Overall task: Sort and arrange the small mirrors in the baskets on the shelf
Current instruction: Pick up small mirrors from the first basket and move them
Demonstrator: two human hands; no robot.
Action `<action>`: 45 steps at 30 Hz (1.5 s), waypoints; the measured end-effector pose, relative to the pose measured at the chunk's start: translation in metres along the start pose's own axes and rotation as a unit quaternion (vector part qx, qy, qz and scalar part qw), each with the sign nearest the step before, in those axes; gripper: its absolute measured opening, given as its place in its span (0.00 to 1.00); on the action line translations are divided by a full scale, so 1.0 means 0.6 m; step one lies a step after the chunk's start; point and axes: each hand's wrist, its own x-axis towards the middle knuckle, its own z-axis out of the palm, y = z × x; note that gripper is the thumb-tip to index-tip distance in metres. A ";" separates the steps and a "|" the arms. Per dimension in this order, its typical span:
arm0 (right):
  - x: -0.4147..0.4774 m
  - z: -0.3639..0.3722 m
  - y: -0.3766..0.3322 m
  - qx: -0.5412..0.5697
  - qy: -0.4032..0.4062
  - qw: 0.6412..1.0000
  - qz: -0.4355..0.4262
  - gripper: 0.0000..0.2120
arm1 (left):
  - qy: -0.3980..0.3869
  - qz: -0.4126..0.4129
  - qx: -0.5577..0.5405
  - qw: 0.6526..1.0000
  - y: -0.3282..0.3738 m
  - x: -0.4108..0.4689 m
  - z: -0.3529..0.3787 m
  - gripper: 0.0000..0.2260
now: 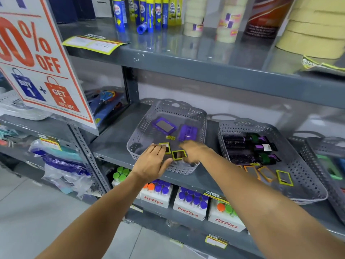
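Note:
A grey perforated basket on the middle shelf holds two purple-framed mirrors: one lies face up, the other face down. Two small green-framed mirrors lie near its front. My left hand reaches in palm down, its fingertips resting on the left small mirror and its thumb spread away. My right hand curls over the basket's front right and grips the other small mirror, which is tilted. A second grey basket to the right holds orange-framed mirrors and a green-framed mirror.
Black hairbrushes fill the back of the right basket. A third basket sits at the far right. A sale sign hangs at left. Glue bottles and tape rolls stand on the upper shelf, boxed bottles on the one below.

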 end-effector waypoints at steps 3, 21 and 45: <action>0.006 0.000 0.001 0.001 -0.015 1.000 -0.009 0.17 | -0.017 0.002 0.000 1.000 0.002 0.001 -0.001 0.33; -0.121 -0.097 0.099 0.149 0.209 0.963 0.088 0.08 | -0.033 -0.012 0.032 0.999 0.074 0.042 -0.019 0.39; -0.381 0.079 0.290 0.187 -0.005 0.905 0.381 0.15 | -0.048 0.036 -0.007 0.998 0.368 0.098 0.090 0.30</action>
